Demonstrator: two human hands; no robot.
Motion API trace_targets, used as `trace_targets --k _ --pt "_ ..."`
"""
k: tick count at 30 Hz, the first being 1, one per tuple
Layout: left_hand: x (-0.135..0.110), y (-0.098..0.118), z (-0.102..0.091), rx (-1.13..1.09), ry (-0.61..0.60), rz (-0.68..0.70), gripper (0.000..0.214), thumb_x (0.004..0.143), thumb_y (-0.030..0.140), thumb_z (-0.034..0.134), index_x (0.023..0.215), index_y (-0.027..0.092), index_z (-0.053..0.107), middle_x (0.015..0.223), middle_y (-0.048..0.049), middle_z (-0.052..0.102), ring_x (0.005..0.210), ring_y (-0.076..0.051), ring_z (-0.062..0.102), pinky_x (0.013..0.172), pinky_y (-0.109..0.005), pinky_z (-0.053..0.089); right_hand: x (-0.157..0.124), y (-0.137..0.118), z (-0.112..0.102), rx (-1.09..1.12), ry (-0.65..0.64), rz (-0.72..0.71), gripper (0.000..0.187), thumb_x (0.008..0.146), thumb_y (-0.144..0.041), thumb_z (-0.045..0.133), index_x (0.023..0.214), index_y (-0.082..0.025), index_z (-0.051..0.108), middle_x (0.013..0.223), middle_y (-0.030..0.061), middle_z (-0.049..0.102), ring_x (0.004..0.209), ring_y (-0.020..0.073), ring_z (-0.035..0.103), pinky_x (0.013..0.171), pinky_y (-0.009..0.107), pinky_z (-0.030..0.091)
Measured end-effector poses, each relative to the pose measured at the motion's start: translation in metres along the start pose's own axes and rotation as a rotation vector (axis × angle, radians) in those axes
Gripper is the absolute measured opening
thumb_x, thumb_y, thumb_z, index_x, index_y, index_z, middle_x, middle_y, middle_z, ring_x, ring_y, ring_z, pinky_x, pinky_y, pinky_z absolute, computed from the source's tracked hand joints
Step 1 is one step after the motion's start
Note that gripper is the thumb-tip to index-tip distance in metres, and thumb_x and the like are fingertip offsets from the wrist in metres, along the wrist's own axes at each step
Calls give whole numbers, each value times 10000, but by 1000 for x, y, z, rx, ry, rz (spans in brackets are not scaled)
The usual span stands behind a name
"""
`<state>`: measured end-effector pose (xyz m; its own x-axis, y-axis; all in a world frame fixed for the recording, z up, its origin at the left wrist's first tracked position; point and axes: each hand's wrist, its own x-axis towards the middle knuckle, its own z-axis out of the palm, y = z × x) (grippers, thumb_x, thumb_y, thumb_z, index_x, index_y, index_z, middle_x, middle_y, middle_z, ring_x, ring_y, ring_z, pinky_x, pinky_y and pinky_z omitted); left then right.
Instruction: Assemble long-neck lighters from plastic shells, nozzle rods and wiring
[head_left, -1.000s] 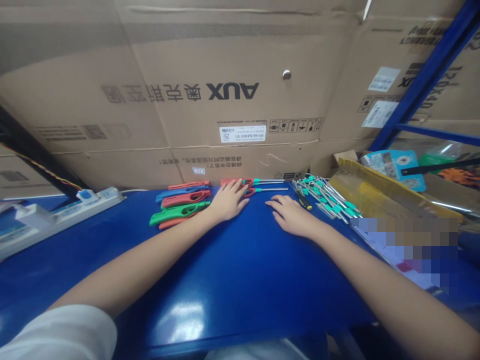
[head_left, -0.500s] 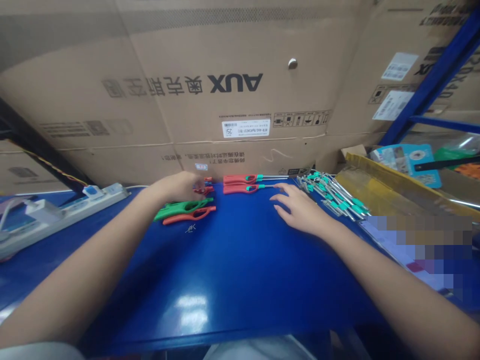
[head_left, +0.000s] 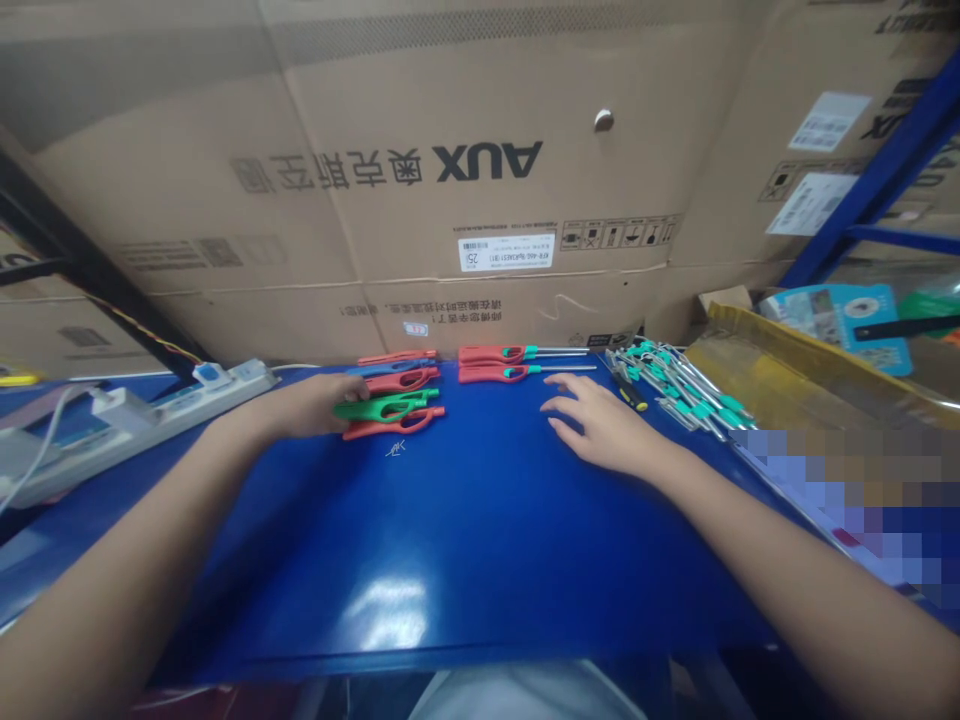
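Observation:
My left hand (head_left: 311, 405) lies at the left end of a green plastic utility lighter (head_left: 382, 408), its fingertips against the handle. An orange-red lighter (head_left: 394, 424) lies just below the green one, and red, blue and salmon lighters (head_left: 401, 368) lie beyond it. My right hand (head_left: 600, 420) rests flat on the blue table (head_left: 480, 540), fingers spread, holding nothing. Nearest it are two red lighters (head_left: 491, 364) with teal collars and metal rods, and a black-and-yellow screwdriver (head_left: 628, 392). A heap of metal rods with teal collars (head_left: 675, 395) lies to its right.
A white power strip (head_left: 180, 410) with plugs and cables runs along the table's left side. Large AUX cardboard boxes (head_left: 480, 170) stand behind the table. A blue steel shelf frame (head_left: 877, 170) and a yellow package (head_left: 780, 370) stand at the right.
My left hand has moved left, from the two red lighters to the green lighter. Those red lighters now lie apart from the left group. My right hand has barely moved.

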<state>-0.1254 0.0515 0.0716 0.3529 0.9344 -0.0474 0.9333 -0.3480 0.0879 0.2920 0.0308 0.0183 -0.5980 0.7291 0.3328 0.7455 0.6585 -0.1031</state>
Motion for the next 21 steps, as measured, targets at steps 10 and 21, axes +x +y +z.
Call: trace_targets --k 10,21 --pt "-24 67 -31 -111 -158 179 277 888 260 569 1138 189 663 1119 -47 677 986 -230 631 866 -313 490 2 -8 -7 256 130 -98 278 974 -297 545 1236 -225 603 1333 118 574 1270 264 528 1085 477 442" --pt "-13 159 80 -346 111 388 346 986 186 502 1330 157 532 1209 -128 566 1121 -253 562 1019 -425 486 -2 -18 -14 345 -322 -150 216 860 -399 736 829 -196 670 956 26 591 883 173 569 767 295 450"
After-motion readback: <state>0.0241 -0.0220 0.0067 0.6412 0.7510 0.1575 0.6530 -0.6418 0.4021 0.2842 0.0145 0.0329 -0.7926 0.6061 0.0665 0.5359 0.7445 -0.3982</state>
